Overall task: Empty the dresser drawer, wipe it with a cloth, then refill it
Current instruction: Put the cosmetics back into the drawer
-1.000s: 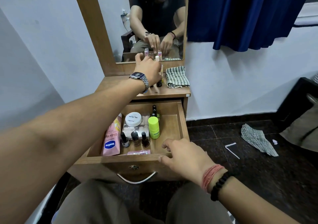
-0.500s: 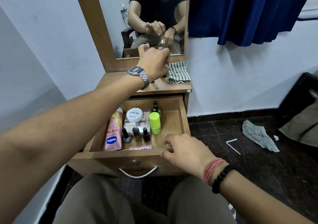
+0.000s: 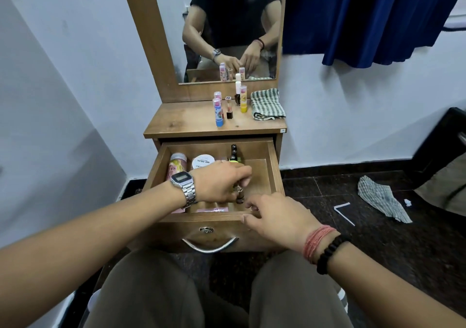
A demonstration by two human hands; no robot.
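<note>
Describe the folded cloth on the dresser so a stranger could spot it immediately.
Start at the mirror and drop to the wooden dresser top beneath it. At its right end lies the folded cloth, green-and-white striped, the only fabric beside the standing bottles.

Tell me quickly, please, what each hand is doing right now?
Left hand: pinching a small dark bottle in the drawer.
Right hand: holding nothing, resting on the drawer's front edge.
</note>
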